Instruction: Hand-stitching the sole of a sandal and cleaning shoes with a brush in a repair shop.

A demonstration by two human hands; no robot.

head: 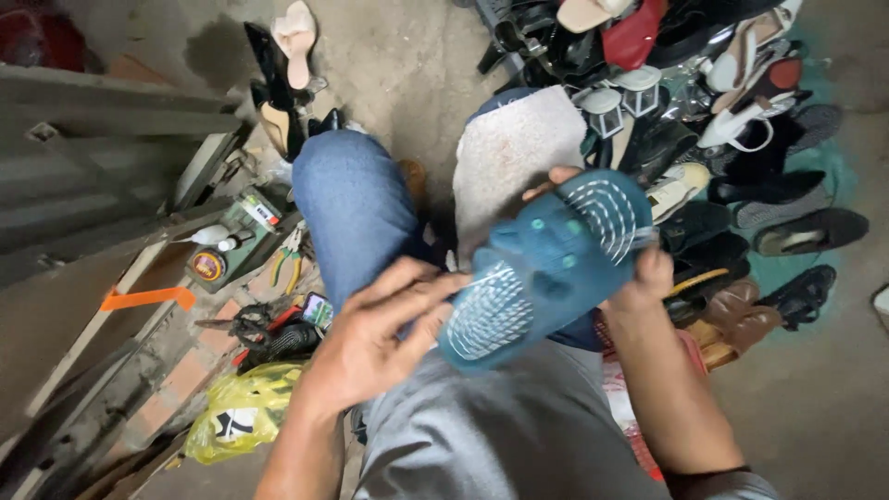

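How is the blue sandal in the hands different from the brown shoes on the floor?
The teal-blue sandal is held up, sole showing, between the left hand and right hand; the brown shoes sit untouched on the floor. The sandal's sole has pale tread; the brown shoes show their tops. Both are footwear.

Matt teal rubbery sandal (546,264), denim jeans (356,208), rough concrete floor (407,65)

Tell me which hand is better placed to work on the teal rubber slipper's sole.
Left. The left hand is free, its fingertips at the teal rubber slipper's sole. The right hand grips the slipper from behind.
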